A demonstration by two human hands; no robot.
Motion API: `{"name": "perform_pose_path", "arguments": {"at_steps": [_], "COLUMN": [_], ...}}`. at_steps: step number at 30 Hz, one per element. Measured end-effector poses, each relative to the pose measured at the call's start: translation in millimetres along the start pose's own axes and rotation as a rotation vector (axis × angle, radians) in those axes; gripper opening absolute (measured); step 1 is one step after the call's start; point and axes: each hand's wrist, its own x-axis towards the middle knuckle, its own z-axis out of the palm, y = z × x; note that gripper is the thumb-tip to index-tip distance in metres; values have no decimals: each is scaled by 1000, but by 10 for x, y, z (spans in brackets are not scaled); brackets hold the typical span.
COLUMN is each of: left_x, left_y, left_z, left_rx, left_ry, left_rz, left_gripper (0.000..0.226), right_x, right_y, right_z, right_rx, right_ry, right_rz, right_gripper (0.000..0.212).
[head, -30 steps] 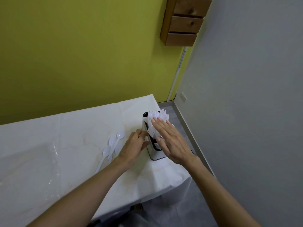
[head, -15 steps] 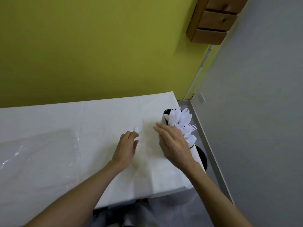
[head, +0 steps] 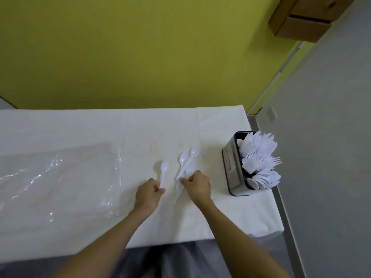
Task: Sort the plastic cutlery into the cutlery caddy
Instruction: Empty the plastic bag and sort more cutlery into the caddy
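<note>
Head view, looking down.

- Yellow wall (head: pixel 140 57) behind the bench; grey wall (head: pixel 331 157) to the right.
- Bench (head: pixel 80 127) under a white cover fills the middle of the view. We see both of the person's forearms reaching in from the near edge.
- Clear plastic sheet (head: pixel 60 177) lies flat on the left part of the bench, well apart from the cutlery.
- Wooden drawer unit (head: pixel 301 23) is mounted high at the top right, partly cut off by the picture edge.
- Caddy (head: pixel 232 167), dark with a metal-looking side, stands upright near the right edge of the bench. We count three groups of white plastic cutlery standing in it: flat blade-like pieces (head: pixel 259 145) in the far section, forks (head: pixel 261 163) in the middle, spoons (head: pixel 265 179) in the near section.
- Left hand (head: pixel 148 194): fingers curled, thumb and fingers pinching the handle end of a single spoon (head: pixel 164 171). Its bowl points away from the person; we cannot tell whether it touches the bench.
- Right hand (head: pixel 197 186): fingers curled, fingertips closed on the handles of a small cluster of spoons (head: pixel 186 159) just to the right of the single spoon. Bowls point toward the far side; handles cross under the hand. The cluster is blurred, so we record no exact count.
- Both hands are near each other but apart, left of the caddy.
</note>
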Motion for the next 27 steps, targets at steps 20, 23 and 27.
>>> {"name": "perform_pose_path", "arguments": {"at_steps": [20,23,27], "left_x": [227,224,229], "left_y": [432,376,241], "left_z": [211,154,-4], "left_rx": [68,54,63], "left_ry": [-61,-65,-47], "left_rz": [53,53,42], "left_gripper": [31,19,19], "right_x": [619,604,558], "right_y": [-349,-340,-276], "right_z": [-283,-364,-414], "right_rx": [323,166,157], "right_ry": [177,147,182], "right_rz": [303,191,168], "right_gripper": [37,29,30]}}
